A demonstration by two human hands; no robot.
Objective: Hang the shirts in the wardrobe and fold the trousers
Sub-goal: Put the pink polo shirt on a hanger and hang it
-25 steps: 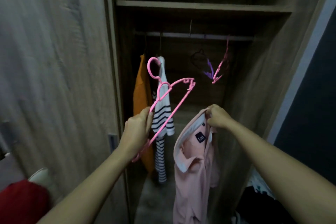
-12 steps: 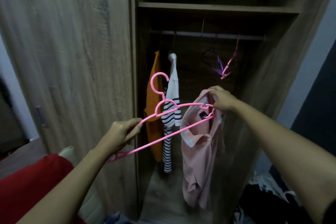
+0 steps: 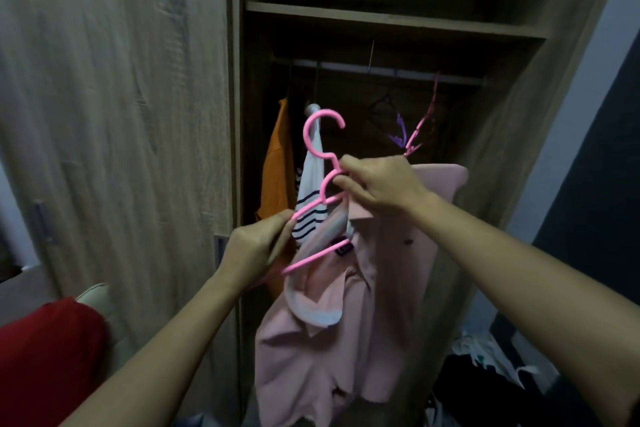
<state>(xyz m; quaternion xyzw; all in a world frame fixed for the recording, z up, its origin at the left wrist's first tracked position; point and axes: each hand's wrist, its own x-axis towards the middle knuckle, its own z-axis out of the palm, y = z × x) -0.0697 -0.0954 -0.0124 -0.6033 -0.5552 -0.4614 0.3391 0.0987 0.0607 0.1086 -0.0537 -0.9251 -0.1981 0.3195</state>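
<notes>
1. Fingers of the right hand pinch the neck of the pink hanger, just under its hook, and the same hand presses against the top of the pink shirt.
2. Left hand is clenched round the hanger's lower left end, where the two pink bars meet; part of that end is hidden behind the hand.
3. Hanger's right arm goes into the shirt's neck opening, past the white-lined collar and the dark label; its far end is hidden by cloth.
4. Shirt hangs down from the hanger and the right hand, in front of the open wardrobe, its lower part crumpled and loose.
5. Behind the hook, a striped shirt and an orange shirt hang from the rail, side by side on the left.
6. Farther right on the rail hang empty hangers, one purple and one pink among them.
7. At lower left lies a red cloth; at lower right, a dark heap of clothes.
</notes>
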